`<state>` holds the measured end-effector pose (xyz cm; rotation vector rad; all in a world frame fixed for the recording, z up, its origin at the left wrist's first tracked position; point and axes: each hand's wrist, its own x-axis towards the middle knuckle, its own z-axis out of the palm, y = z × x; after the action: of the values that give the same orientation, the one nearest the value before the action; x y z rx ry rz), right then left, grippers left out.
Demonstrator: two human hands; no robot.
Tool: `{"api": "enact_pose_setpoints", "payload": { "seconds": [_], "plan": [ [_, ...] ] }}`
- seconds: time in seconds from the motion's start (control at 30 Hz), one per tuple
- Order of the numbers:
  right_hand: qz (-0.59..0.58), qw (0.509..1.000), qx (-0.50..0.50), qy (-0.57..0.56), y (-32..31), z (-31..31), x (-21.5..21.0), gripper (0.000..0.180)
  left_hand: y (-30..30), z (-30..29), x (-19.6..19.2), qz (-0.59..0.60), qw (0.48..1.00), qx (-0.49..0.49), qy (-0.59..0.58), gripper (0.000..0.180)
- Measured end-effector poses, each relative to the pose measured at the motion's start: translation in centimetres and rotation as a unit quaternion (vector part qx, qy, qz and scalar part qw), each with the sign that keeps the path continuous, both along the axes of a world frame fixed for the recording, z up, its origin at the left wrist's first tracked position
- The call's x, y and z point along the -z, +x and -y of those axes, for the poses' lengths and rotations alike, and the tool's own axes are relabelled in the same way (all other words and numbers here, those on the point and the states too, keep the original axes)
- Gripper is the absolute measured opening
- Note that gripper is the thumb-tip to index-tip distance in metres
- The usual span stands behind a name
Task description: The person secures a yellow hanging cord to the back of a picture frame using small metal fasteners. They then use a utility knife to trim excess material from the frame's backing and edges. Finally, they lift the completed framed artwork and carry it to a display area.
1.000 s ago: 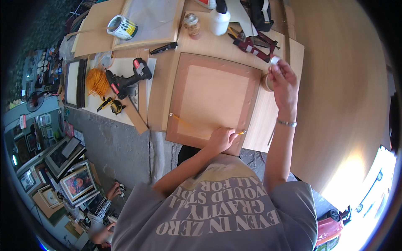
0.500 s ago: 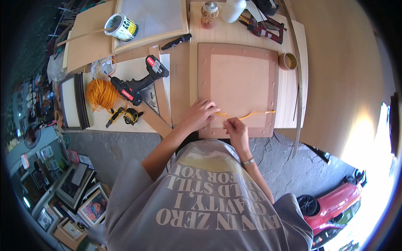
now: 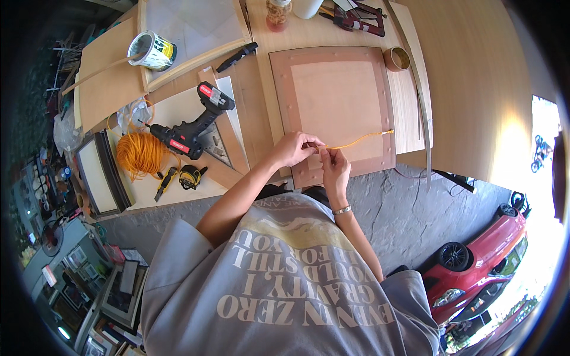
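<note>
A rectangular picture frame [image 3: 341,92] lies back up on the table, its tan backing bordered by darker brown strips. From its right edge an orange cord [image 3: 359,139] runs left to my hands over the frame's near part. My left hand [image 3: 295,149] is closed in a pinch on the cord's end. Close against it, my right hand [image 3: 336,169] pinches the cord too, thumb and forefinger together. The fingers hide the bit of cord between them.
Left of the frame lie a cordless drill [image 3: 193,121], an orange cord bundle [image 3: 141,155], a tape measure [image 3: 190,176] and a utility knife [image 3: 165,184]. A paint bucket [image 3: 160,51], a round brown container [image 3: 396,59], a staple gun [image 3: 359,22] and a long thin strip [image 3: 423,101] stand or lie farther around.
My hands have come together at the cord, the left moving right to meet the right. The view has shifted and turned slightly, so the frame appears tilted.
</note>
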<state>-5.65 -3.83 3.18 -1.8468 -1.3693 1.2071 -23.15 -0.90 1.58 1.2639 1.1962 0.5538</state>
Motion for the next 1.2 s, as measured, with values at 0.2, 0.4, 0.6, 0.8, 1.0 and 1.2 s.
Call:
{"api": "enact_pose_setpoints", "payload": {
  "seconds": [0.2,0.4,0.6,0.8,1.0,1.2],
  "plan": [
    [0.047,0.999,-0.006,0.016,-0.1,-0.3,-0.5,0.031,-0.2,-0.3,-0.4,0.013,1.0,0.02,0.004,0.02],
    [0.011,0.995,0.018,-0.095,-0.1,-0.9,-1.8,0.032,0.4,-0.3,-0.5,0.088,0.994,-0.033,-0.05,0.021],
    [0.251,0.898,-0.218,0.288,2.8,-3.0,-4.7,0.017,0.7,-0.6,-0.6,0.024,0.998,-0.036,-0.048,0.02],
    [0.13,0.893,-0.365,0.229,4.0,-5.2,-3.2,0.01,1.1,-0.8,-0.9,-0.031,0.999,-0.035,-0.024,0.017],
    [0.123,0.882,-0.41,0.196,4.5,-5.9,-2.9,0.004,2.1,-0.3,-1.2,-0.022,0.995,-0.099,-0.003,0.013],
    [0.061,0.918,-0.365,0.143,3.8,-6.3,-2.9,0.005,2.7,1.0,-1.3,-0.075,0.97,-0.14,0.184,0.016]
  ]
}}
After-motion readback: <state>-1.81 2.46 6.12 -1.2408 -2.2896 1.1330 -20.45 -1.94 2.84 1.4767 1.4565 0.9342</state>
